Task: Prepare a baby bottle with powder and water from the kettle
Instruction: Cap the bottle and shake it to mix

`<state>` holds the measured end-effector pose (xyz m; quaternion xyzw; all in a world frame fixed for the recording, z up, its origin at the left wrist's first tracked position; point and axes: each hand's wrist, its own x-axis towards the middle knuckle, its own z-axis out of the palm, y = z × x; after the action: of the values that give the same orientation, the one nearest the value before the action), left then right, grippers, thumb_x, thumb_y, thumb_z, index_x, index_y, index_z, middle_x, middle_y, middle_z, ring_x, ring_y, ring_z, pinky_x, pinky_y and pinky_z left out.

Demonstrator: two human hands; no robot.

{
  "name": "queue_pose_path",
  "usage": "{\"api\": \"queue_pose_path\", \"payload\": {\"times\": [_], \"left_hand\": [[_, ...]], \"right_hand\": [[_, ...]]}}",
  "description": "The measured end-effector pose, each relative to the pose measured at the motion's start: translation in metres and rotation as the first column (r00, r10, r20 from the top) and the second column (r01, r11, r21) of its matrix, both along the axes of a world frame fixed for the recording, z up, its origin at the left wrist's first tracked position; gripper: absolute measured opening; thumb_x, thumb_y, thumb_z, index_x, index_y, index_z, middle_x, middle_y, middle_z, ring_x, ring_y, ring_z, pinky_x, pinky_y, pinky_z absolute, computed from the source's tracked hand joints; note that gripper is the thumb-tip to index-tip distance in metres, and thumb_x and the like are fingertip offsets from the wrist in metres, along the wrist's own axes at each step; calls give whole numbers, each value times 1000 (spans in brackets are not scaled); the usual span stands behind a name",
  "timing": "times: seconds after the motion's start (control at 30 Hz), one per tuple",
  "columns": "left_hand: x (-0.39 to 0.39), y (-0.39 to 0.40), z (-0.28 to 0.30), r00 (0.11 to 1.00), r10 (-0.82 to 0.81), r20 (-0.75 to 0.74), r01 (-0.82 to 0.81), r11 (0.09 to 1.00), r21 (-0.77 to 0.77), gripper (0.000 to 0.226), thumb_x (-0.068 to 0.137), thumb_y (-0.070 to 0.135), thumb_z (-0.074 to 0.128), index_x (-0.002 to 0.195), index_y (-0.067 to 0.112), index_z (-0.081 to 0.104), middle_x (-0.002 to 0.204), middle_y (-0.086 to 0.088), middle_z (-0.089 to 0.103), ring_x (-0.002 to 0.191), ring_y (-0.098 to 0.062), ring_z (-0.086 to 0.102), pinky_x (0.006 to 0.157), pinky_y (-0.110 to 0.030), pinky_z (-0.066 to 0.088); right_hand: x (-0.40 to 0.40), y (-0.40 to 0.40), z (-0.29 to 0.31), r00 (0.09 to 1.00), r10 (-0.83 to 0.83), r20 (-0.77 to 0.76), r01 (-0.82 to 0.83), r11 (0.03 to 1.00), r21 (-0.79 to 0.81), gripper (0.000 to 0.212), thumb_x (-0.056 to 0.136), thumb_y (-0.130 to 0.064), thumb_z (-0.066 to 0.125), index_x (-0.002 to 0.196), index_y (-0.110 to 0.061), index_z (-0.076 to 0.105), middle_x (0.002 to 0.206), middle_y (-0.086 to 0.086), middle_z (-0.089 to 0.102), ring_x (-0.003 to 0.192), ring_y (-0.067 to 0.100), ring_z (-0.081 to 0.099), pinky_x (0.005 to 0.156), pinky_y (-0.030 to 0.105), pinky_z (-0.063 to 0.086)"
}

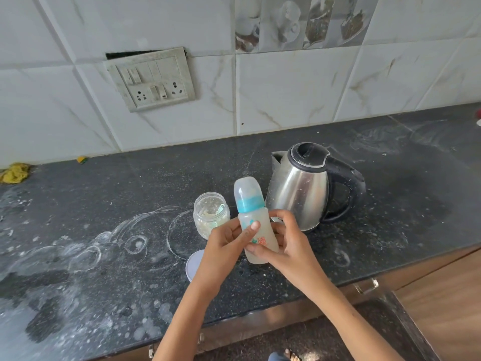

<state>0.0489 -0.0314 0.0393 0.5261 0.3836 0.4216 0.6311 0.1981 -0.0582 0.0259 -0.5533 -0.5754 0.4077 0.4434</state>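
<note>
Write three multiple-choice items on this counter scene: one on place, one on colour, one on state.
1. The powder jar stands where, in the view?
A. left of the baby bottle
B. behind the kettle
C. on the floor

2. The bottle's collar is:
A. red
B. blue
C. black

3. The jar is:
A. lidded
B. tipped over
C. open

Answers:
A, it stands left of the bottle held by the left hand and right hand.
B, the ring under the clear cap is blue.
C, its mouth is uncovered; a white lid lies on the countertop.
</note>
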Motion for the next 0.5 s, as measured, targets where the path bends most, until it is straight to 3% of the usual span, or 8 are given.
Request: {"api": "queue_pose_path", "payload": {"times": [0.1,0.2,0.27,0.33,0.5], "left_hand": [[-2,6,14,992,123,-22,-121,991,64,37,79,33,67,108,9,65,99,-4,75,96,-18,70,83,-31,56],[1,12,18,963,255,-87,-242,961,135,42,71,36,81,101,13,64,95,-4,74,93,-22,70,82,-46,56],[5,14,19,959,273,-75,-260,955,142,38,71,31,81,98,10,64,92,-8,73,91,-25,70,79,-47,56],[9,15,22,963,269,-34,-262,954,145,30,75,23,76,96,5,63,91,-13,72,86,-22,70,72,-38,57],[12,17,31,988,154,28,-157,978,135,25,79,8,72,101,-1,64,81,0,70,77,-11,68,63,-21,54]], "right_hand": [[1,-1,3,995,2,97,-7,999,50,63,72,-30,85,117,-35,41,109,-6,67,97,8,66,74,21,56],[-2,-3,7,978,-4,207,-19,994,110,64,73,-35,83,118,-37,37,108,-16,62,98,2,62,71,16,54],[-2,-2,9,974,-25,227,-8,990,143,63,74,-42,80,120,-37,37,106,-17,63,96,2,63,72,20,55],[-1,-1,11,977,-34,212,1,988,157,63,73,-46,79,121,-33,39,106,-13,67,95,5,66,73,27,57],[5,1,16,998,32,-56,-30,999,27,65,68,-32,84,118,-29,43,99,4,75,94,18,72,83,48,57]]}}
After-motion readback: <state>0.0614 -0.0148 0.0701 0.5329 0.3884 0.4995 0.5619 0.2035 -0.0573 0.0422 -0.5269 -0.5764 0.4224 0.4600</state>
